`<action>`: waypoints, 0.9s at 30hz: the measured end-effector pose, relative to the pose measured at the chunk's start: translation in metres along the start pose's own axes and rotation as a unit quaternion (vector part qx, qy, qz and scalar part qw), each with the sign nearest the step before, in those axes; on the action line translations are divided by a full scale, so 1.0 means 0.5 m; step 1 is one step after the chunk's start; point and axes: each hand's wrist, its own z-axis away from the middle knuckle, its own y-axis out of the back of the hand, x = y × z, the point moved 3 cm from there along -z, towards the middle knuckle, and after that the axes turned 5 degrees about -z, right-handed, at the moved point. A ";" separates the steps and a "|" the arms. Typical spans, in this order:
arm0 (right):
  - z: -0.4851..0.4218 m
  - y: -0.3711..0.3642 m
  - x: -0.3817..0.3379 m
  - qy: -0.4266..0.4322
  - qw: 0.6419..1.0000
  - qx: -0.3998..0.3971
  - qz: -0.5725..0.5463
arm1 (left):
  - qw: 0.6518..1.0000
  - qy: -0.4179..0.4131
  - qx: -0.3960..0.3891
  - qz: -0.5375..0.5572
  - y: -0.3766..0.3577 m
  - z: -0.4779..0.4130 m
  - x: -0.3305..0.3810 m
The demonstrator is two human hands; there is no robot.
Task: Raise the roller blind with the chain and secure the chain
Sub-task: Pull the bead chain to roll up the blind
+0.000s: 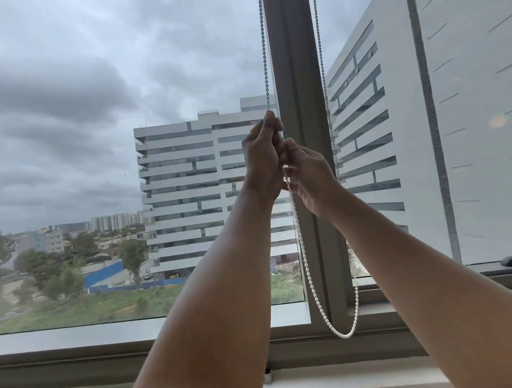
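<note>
Left hand and right hand are both clamping the bead chain, right just below left; light, limp, likely slippery, best pinched across beads.

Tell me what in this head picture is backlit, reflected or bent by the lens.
Head view: flat overcast daylight, so both the left hand and right hand gripping the bead chain look dark; a round lamp reflection on the right pane; the wide lens bows the window sill.
</note>
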 end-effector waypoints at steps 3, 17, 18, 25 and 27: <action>-0.002 -0.003 -0.005 0.003 1.000 0.008 0.027 | 1.000 0.007 0.003 0.000 0.004 -0.001 -0.005; 0.070 0.023 0.076 -0.037 0.996 -0.005 0.084 | 0.998 0.022 0.017 -0.051 0.047 0.069 -0.068; 0.081 0.031 0.090 -0.041 0.995 -0.006 0.093 | 0.998 0.030 0.019 -0.052 0.056 0.081 -0.083; 0.146 0.102 0.183 -0.060 0.981 -0.014 0.183 | 0.997 0.067 0.003 -0.040 0.100 0.140 -0.152; 0.165 0.121 0.205 -0.061 0.972 -0.019 0.225 | 0.996 0.074 -0.004 -0.041 0.106 0.151 -0.163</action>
